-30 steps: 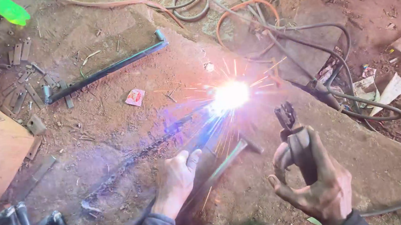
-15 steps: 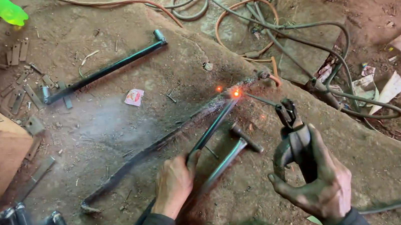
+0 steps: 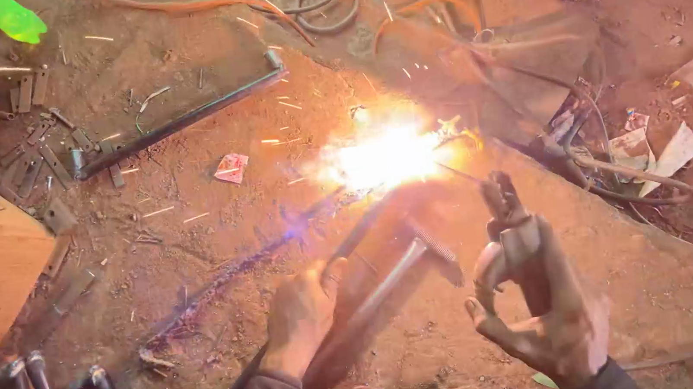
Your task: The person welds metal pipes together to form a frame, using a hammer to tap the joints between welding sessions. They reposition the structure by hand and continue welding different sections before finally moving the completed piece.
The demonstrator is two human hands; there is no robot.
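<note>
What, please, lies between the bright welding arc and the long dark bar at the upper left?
In the head view, bare dusty ground with a small pink-and-white scrap and scattered sparks.

You have two hands out, the left hand (image 3: 301,314) and right hand (image 3: 542,311), one electrode holder (image 3: 508,221), one hammer (image 3: 407,267).
</note>
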